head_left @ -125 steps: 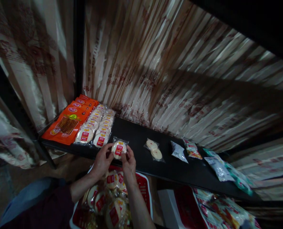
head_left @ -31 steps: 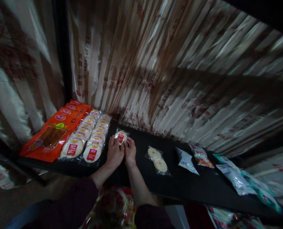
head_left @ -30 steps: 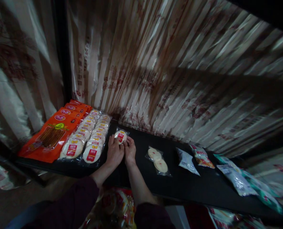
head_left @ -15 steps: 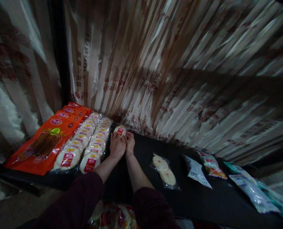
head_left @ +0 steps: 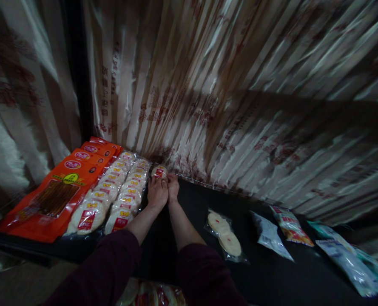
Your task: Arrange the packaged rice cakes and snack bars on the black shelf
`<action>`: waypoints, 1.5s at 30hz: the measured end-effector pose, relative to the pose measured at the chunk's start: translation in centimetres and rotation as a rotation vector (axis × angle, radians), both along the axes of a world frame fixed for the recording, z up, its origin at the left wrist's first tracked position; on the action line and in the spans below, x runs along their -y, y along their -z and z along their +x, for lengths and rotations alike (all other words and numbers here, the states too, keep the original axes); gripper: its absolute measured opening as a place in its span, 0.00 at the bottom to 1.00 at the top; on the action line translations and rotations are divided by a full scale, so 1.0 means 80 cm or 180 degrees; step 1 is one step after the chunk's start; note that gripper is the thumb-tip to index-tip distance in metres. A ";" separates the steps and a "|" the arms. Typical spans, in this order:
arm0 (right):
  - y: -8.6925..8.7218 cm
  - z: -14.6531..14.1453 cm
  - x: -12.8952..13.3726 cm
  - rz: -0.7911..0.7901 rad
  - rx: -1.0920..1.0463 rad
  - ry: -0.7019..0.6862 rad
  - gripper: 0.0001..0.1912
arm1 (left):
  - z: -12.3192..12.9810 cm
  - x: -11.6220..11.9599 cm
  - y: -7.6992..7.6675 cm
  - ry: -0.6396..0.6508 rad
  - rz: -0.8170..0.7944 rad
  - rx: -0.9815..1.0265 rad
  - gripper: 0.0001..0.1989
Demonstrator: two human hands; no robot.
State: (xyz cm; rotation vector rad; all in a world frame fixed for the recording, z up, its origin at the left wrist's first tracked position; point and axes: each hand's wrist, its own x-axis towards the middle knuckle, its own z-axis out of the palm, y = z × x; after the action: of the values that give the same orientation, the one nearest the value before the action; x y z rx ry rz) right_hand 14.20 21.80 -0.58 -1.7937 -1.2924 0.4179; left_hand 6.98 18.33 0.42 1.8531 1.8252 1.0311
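At the back edge of the black shelf, a clear packet of rice crackers [head_left: 159, 171] with a red label lies partly under my hands. My left hand [head_left: 157, 193] rests over its near side with the fingers bent round it. Close against it on the right, my right hand [head_left: 173, 187] pinches the packet's right edge; its fingertips are partly hidden. Just left of my hands run two overlapping rows of similar rice cracker packets [head_left: 125, 202], [head_left: 88, 214], labels facing up.
Orange snack bags [head_left: 58, 195] overlap at the far left. To the right lie a two-cracker packet [head_left: 223, 233], a pale bag [head_left: 270, 236], a red-and-white bag [head_left: 292, 225] and pale green-and-white bags [head_left: 351, 259]. Printed curtain-like sheeting [head_left: 208, 106] hangs behind. More packets [head_left: 150, 293] show below the shelf.
The view has shifted slightly, so the bags at either side sit farther outward. My hands stay at the packet, which appears slightly farther back and left.
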 end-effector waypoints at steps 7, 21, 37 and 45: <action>-0.002 -0.005 0.000 -0.0249 0.0279 -0.0147 0.11 | -0.001 0.003 -0.009 0.0066 0.0050 -0.0215 0.21; 0.004 -0.003 0.003 -0.0011 0.0538 -0.0347 0.13 | -0.003 -0.003 -0.006 0.0098 0.0049 -0.0195 0.22; 0.011 0.008 0.005 0.0005 0.0116 -0.0346 0.22 | 0.000 0.005 -0.006 0.0159 0.0121 -0.0111 0.20; 0.006 0.013 0.062 0.0022 -0.0072 -0.0294 0.18 | -0.001 0.062 -0.009 0.0312 -0.0106 0.0253 0.21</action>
State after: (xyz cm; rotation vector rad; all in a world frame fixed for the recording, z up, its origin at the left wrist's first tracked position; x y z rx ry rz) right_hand 15.28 16.87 -1.07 -1.7235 -1.3628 0.4830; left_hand 6.89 13.40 1.11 1.8357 1.6793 1.0186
